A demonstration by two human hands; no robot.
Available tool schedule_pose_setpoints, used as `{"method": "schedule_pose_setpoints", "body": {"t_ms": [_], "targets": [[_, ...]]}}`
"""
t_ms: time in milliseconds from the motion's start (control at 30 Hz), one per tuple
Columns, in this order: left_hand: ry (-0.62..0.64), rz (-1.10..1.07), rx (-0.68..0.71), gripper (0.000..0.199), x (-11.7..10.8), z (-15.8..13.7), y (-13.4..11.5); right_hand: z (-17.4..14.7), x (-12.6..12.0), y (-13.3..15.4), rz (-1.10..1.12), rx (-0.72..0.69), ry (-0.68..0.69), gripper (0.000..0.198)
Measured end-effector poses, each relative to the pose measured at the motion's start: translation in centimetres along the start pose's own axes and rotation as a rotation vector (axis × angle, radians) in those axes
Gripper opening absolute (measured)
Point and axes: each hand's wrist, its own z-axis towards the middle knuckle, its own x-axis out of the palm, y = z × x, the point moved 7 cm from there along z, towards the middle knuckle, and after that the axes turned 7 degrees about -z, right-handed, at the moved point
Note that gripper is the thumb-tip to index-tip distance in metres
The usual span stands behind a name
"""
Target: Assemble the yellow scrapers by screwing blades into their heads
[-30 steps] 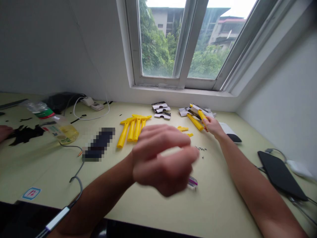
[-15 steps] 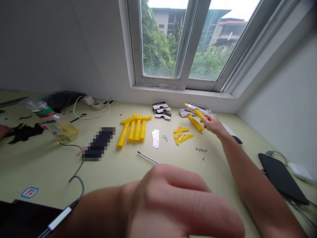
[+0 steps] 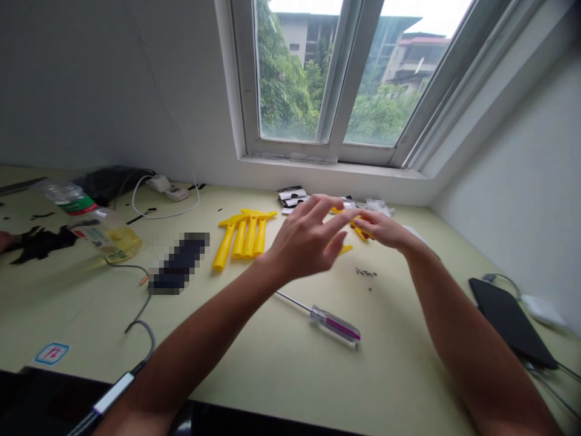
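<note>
My left hand (image 3: 313, 233) is raised over the table with its fingers spread, its fingertips close to my right hand (image 3: 384, 229). My right hand is closed on a yellow handle (image 3: 362, 234), largely covered by the fingers. Under my left hand, a flat yellow piece (image 3: 346, 249) pokes out. Several yellow T-shaped scraper handles (image 3: 249, 236) lie side by side to the left. A screwdriver (image 3: 333, 324) with a clear and purple grip rests in front, and small screws (image 3: 364, 272) lie near my right forearm. My left hand hides the white strips.
Black-and-white packets (image 3: 290, 195) and clear plastic wrappers (image 3: 379, 206) lie by the window wall. A tilted bottle (image 3: 106, 236) and a blurred-out dark object (image 3: 179, 266) are at left. A black phone-like slab (image 3: 512, 324) with cables lies at right.
My left hand has moved from close to the camera, forward to beside my right hand, and its fingers have spread. The screwdriver's grip is now uncovered. My right hand has lowered the yellow handle slightly.
</note>
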Motion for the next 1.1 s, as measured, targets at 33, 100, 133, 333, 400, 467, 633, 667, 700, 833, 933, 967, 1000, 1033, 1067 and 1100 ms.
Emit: {"method": "schedule_pose_setpoints", "body": {"t_ms": [33, 100, 133, 333, 400, 467, 633, 667, 700, 833, 933, 967, 1000, 1033, 1067, 1100], "targets": [[0.086, 0.089, -0.059, 0.044, 1.8, -0.1, 2.2, -0.4, 0.3, 0.8, 0.000, -0.003, 0.053, 0.048], [0.239, 0.166, -0.114, 0.052, 4.7, -1.0, 5.3, -1.1, 0.9, 2.2, -0.022, 0.001, 0.165, 0.049], [0.293, 0.170, -0.131, 0.054, 5.7, -1.7, 6.4, -1.5, 1.2, 2.8, -0.044, -0.001, 0.209, 0.050], [0.414, 0.152, -0.226, 0.043, 7.5, -4.6, 9.5, -2.4, 2.2, 5.5, -0.128, -0.070, 0.287, 0.044], [0.385, 0.194, -0.268, 0.040, 7.2, -4.8, 10.2, -2.5, 2.6, 5.8, -0.086, -0.033, 0.300, 0.045], [0.350, 0.254, -0.301, 0.035, 6.9, -4.9, 10.9, -2.5, 3.0, 6.1, -0.030, 0.017, 0.308, 0.046], [0.269, 0.314, -0.271, 0.030, 6.6, -5.4, 11.5, -3.0, 3.5, 7.5, 0.122, 0.065, 0.336, 0.044], [0.239, 0.306, -0.246, 0.031, 6.5, -5.5, 11.5, -3.1, 3.6, 7.6, 0.185, 0.067, 0.358, 0.044], [0.204, 0.295, -0.216, 0.031, 6.3, -5.5, 11.4, -3.0, 3.8, 7.5, 0.257, 0.080, 0.378, 0.045], [0.050, 0.248, -0.070, 0.032, 5.1, -5.1, 10.3, -2.1, 4.0, 4.6, 0.541, 0.273, 0.260, 0.048], [-0.007, 0.199, 0.013, 0.032, 4.6, -4.5, 9.0, -1.1, 4.8, 3.2, 0.827, 0.329, 0.150, 0.040], [-0.005, 0.182, 0.036, 0.032, 4.7, -4.4, 8.6, -0.8, 5.3, 3.2, 0.920, 0.313, 0.147, 0.036], [0.004, 0.167, 0.058, 0.032, 4.8, -4.3, 8.1, -0.6, 5.6, 3.3, 0.992, 0.295, 0.146, 0.032], [0.017, 0.156, 0.076, 0.033, 5.0, -4.3, 7.8, -0.5, 5.9, 3.4, 1.037, 0.282, 0.131, 0.028], [0.028, 0.149, 0.091, 0.033, 5.2, -4.3, 7.5, -0.4, 6.0, 3.4, 1.058, 0.276, 0.100, 0.025], [0.039, 0.145, 0.101, 0.034, 5.5, -4.3, 7.3, -0.3, 6.0, 3.3, 1.062, 0.276, 0.056, 0.022]]}}
